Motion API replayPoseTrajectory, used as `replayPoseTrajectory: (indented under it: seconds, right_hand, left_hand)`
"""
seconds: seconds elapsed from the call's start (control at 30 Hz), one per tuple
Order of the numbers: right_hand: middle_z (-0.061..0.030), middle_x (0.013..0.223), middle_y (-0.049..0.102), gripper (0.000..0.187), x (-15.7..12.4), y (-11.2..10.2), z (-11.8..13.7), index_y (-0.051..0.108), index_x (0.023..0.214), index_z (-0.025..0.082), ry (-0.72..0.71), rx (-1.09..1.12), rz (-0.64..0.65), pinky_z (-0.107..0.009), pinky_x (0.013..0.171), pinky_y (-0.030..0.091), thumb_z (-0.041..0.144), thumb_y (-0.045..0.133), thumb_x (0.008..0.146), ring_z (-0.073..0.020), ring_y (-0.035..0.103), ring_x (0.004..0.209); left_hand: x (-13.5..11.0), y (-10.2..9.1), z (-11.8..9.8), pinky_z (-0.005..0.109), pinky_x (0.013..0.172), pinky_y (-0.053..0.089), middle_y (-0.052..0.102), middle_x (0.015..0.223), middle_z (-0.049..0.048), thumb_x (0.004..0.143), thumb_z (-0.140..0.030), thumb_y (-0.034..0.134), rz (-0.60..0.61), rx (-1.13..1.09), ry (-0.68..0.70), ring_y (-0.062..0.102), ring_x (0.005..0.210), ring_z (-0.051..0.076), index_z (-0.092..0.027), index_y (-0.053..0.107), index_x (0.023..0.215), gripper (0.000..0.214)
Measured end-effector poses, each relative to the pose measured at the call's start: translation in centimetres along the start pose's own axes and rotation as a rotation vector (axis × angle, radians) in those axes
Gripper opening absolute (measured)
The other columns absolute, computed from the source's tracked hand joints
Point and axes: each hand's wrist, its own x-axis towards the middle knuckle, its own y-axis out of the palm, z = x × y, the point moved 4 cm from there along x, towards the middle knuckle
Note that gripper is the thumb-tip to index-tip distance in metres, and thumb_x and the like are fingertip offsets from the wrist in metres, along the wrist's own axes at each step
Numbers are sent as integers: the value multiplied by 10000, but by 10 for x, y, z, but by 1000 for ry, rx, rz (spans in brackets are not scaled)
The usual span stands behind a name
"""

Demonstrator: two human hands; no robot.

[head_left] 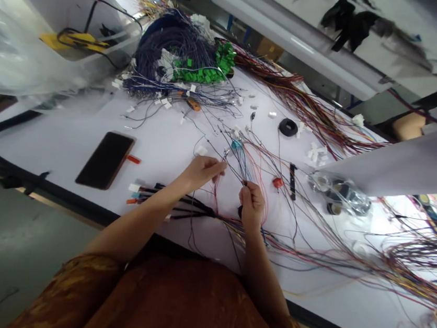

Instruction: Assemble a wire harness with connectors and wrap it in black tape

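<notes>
My left hand (201, 172) pinches thin dark wires between thumb and fingertips, close to a small teal connector (236, 145). My right hand (251, 207) grips several thin wires a little lower and to the right. Thin red, blue and black wires (260, 163) run between and past both hands. Below my left hand lies a bundle of black sheathed cables (174, 206) with white and orange ends. A small orange connector (277, 182) sits right of my right hand. A black smartphone (104, 160) lies face up to the left.
A large blue-purple wire harness with green connectors (176, 48) sits at the far side of the white table (157, 146). Multicoloured wire bundles (420, 261) spread right. A clear plastic bin (95, 34), a bag of rolls (337, 196) and a person's arm (408, 126) are nearby.
</notes>
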Motion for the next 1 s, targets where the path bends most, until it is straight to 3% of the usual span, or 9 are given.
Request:
replayPoseTrajectory:
  seconds: [0.1,0.23,0.47,0.6,0.73,0.83,1.0]
  right_hand:
    - [23,727,547,228,-1,-2,-3,637,1013,190,-37,-74,8,-245,570,372,393,576,927,-101,471,624]
    - [9,750,591,198,-2,0,1,654,1005,197,-83,-137,28,-262,614,410,357,560,934,-121,533,676]
    - [3,758,640,170,-5,4,6,680,1013,210,-153,-226,40,-280,633,424,288,557,927,-135,564,675]
    - [0,765,639,168,-6,4,5,677,1017,206,-161,-229,51,-276,616,411,278,552,930,-134,562,678]
    - [14,750,598,152,-5,5,2,642,1014,200,-85,-130,50,-251,558,367,298,558,934,-105,496,616]
    - [56,671,502,161,1,2,1,592,976,207,23,79,5,-226,487,280,359,562,936,-72,371,515]
    - [77,651,460,274,15,-9,-3,529,934,224,164,339,-137,-219,412,173,434,661,816,-53,285,449]
  left_hand:
    - [-4,-7,-4,223,439,215,435,476,-48,805,-537,687,-54,18,36,327,441,56,-147,616,662,421]
    - [4,-14,-6,220,407,140,440,528,-72,754,-484,741,-174,-204,48,273,410,38,-156,631,855,360]
    - [15,-3,-5,206,389,106,409,508,-84,723,-394,765,-110,-319,-40,227,382,19,-157,632,819,287]
    - [14,0,-7,210,396,125,370,491,-91,723,-389,758,-130,-315,9,236,402,32,-160,653,826,273]
    - [13,2,-9,225,412,156,411,538,-76,779,-401,723,-134,-253,92,255,432,42,-151,684,902,281]
    - [6,6,-6,219,441,229,475,612,-60,785,-357,730,-103,-190,155,320,478,51,-154,685,992,293]
    - [-9,22,10,222,506,287,492,615,-28,823,-412,693,56,-73,129,383,547,74,-151,623,728,287]
